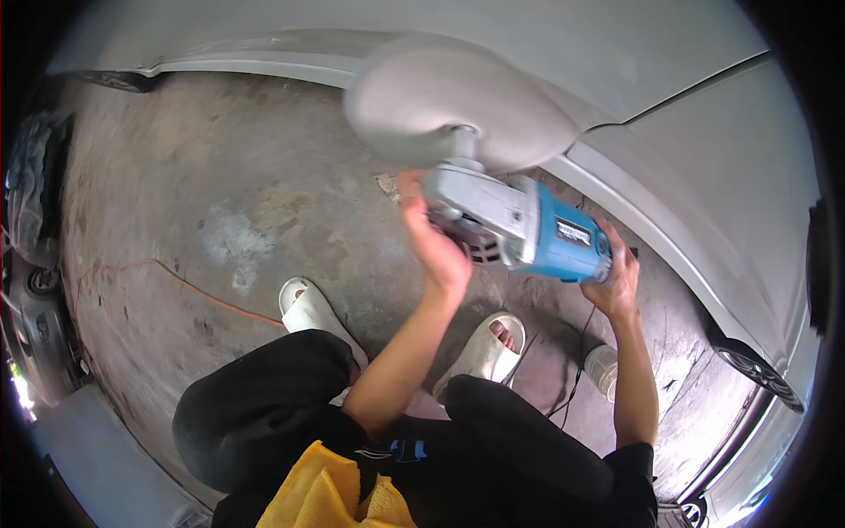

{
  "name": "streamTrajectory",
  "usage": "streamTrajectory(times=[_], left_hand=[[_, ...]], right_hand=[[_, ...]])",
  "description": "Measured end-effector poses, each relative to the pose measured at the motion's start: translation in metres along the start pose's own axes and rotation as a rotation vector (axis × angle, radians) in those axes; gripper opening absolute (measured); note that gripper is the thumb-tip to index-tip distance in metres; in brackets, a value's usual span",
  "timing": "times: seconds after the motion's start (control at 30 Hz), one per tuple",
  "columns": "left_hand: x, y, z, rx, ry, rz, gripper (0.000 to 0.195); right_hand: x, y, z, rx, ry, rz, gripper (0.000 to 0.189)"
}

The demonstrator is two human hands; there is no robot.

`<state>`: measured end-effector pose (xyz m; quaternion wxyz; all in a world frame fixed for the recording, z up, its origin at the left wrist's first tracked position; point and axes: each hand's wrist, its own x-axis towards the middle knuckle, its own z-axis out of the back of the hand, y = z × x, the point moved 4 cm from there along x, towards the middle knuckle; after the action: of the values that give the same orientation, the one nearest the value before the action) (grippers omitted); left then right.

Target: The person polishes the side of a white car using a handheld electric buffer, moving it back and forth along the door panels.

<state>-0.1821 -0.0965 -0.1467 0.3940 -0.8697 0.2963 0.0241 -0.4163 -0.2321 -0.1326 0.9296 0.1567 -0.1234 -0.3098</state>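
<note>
A blue and silver Makita rotary polisher (528, 224) is held between both hands. My left hand (432, 237) grips it near the silver gear head, by the front. At the rear end of the blue body, my right hand (617, 274) is closed around the housing. The round white polishing pad (455, 99) is blurred, as if spinning. It lies against or very close to the lower side of a silver car body (634, 59); the exact contact is hidden behind the pad. A yellow cloth (323, 488) rests at my lap.
An orange cord (204, 290) crosses the stained concrete floor (165, 198) on the left. Black cable (577, 376) hangs near a clear plastic container (602, 369) below my right forearm. Car wheels (759, 369) show at right and far left. Other vehicles (43, 317) stand along the left.
</note>
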Motion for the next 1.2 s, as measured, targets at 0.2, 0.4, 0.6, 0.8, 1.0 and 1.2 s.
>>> streamTrajectory(times=[0.2, 0.4, 0.6, 0.8, 1.0, 1.2], left_hand=[[-0.013, 0.019, -0.008, 0.041, 0.028, 0.054, 0.037], [0.007, 0.000, -0.003, -0.018, -0.115, -0.003, 0.039], [0.062, -0.050, 0.039, -0.076, -0.290, -0.068, 0.039], [0.109, -0.090, 0.056, -0.094, -0.208, -0.032, 0.042], [0.133, -0.092, 0.085, 0.056, -0.273, 0.028, 0.041], [0.135, -0.086, 0.087, 0.070, -0.283, 0.097, 0.041]], right_hand=[[-0.032, -0.017, 0.006, -0.014, -0.019, -0.064, 0.084], [0.001, 0.012, 0.004, 0.022, -0.015, 0.015, 0.083], [0.061, 0.079, -0.015, 0.047, -0.005, 0.119, 0.082], [0.107, 0.117, -0.043, 0.092, 0.123, 0.082, 0.085], [0.117, 0.133, -0.062, 0.102, 0.285, -0.017, 0.087], [0.115, 0.141, -0.058, 0.027, 0.369, -0.094, 0.089]])
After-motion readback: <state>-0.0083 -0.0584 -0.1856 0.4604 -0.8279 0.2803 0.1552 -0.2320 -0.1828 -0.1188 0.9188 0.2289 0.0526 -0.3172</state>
